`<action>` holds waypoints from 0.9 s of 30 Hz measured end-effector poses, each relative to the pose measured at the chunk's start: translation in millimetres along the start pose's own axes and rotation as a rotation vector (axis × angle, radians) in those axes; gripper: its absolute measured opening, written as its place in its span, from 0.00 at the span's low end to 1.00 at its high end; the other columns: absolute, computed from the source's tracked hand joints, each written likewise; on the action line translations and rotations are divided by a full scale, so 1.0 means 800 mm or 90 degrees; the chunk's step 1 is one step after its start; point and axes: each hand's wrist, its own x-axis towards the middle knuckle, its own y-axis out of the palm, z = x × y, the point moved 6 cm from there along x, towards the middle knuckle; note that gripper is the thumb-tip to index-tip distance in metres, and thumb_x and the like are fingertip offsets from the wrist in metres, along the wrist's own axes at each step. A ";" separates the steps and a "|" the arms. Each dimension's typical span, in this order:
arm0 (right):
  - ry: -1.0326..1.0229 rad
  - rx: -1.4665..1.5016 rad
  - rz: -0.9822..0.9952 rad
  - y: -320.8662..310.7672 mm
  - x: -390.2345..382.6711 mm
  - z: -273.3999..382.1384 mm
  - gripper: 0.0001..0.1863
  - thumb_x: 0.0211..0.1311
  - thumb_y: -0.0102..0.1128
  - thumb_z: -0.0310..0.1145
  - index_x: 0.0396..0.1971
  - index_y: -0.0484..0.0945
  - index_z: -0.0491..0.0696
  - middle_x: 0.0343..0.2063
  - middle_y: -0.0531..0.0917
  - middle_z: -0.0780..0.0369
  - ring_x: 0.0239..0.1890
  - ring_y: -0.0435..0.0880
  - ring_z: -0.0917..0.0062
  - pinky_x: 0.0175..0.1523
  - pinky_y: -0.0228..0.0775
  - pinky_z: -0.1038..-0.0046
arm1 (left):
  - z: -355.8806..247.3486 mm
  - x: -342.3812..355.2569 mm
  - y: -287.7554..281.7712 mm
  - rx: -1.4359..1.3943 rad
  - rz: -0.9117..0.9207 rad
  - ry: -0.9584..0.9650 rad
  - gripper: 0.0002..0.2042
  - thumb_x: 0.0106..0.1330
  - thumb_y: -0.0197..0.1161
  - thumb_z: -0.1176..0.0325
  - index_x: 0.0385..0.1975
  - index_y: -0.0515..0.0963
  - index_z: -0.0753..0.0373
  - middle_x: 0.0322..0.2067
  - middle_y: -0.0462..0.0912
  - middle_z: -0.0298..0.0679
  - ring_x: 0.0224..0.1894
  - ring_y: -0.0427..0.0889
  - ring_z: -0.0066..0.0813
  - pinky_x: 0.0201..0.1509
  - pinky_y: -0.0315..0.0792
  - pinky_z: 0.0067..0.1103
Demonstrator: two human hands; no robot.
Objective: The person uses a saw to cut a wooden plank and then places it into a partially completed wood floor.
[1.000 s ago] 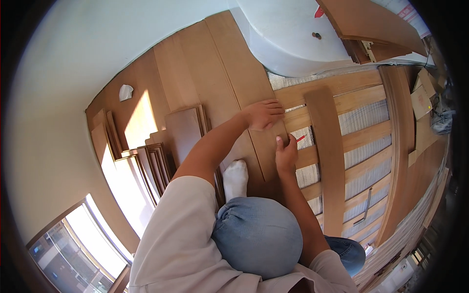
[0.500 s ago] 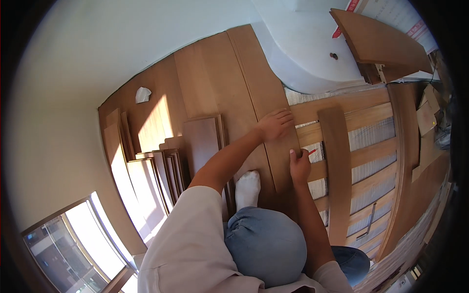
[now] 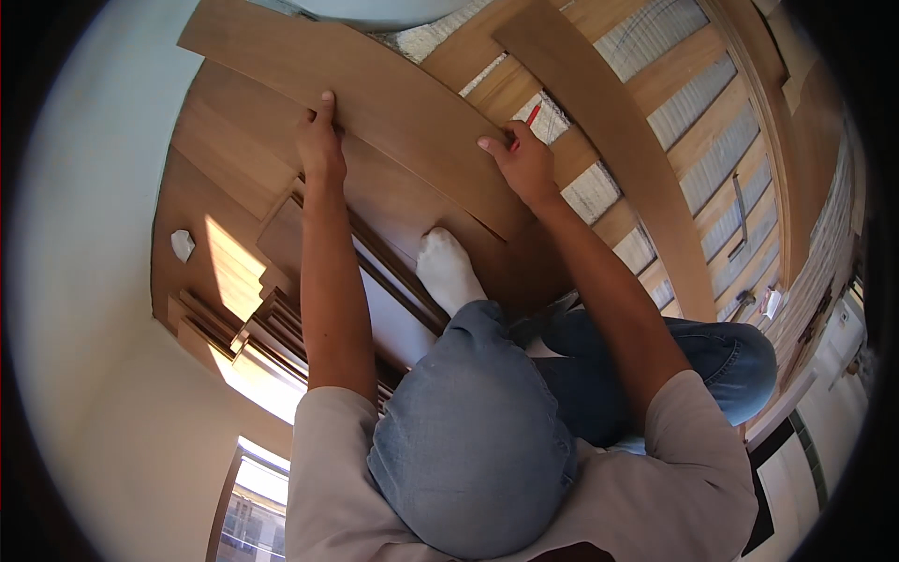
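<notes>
A long brown floorboard (image 3: 375, 103) slants across the upper middle, over the laid flooring. My left hand (image 3: 323, 145) grips its near-left edge, thumb on top and fingers underneath. At the opposite edge, my right hand (image 3: 526, 164) has the thumb over the board and the fingers curled. A red pencil (image 3: 533, 116) sticks up from those same fingers. Below the floorboard, my socked foot (image 3: 445, 267) rests on laid boards. Another loose plank (image 3: 618, 140) lies across the wooden joists to the right of my right hand.
Stacked boards (image 3: 272, 323) stand at the left beside my left forearm. A white crumpled scrap (image 3: 183, 245) lies by the wall. Open joists (image 3: 693, 122) with pale sheeting between them spread at the right, where a dark metal bar (image 3: 740, 220) lies.
My left hand has gone from lying flat on the floorboard to gripping its left edge. The floorboard now sits askew of the laid rows. The view has turned and shifted.
</notes>
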 end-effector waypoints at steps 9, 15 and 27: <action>-0.003 0.067 -0.034 -0.005 0.003 -0.027 0.31 0.57 0.76 0.54 0.48 0.82 0.43 0.28 0.83 0.62 0.31 0.80 0.77 0.39 0.75 0.74 | -0.001 0.008 0.034 -0.154 0.112 0.066 0.20 0.73 0.67 0.61 0.56 0.75 0.69 0.52 0.82 0.40 0.53 0.80 0.32 0.59 0.74 0.29; 0.023 0.045 -0.035 -0.005 -0.006 -0.034 0.30 0.58 0.74 0.56 0.46 0.83 0.44 0.28 0.87 0.57 0.32 0.86 0.67 0.41 0.78 0.69 | 0.010 0.012 0.037 -0.140 0.130 0.050 0.18 0.72 0.68 0.61 0.51 0.76 0.69 0.47 0.83 0.39 0.49 0.81 0.32 0.56 0.75 0.28; 0.018 0.023 -0.050 0.001 -0.010 -0.047 0.28 0.60 0.73 0.54 0.49 0.83 0.46 0.30 0.87 0.57 0.31 0.85 0.65 0.40 0.78 0.66 | 0.012 0.010 0.041 0.152 0.101 0.094 0.22 0.72 0.66 0.51 0.38 0.79 0.71 0.33 0.84 0.40 0.33 0.83 0.27 0.32 0.80 0.27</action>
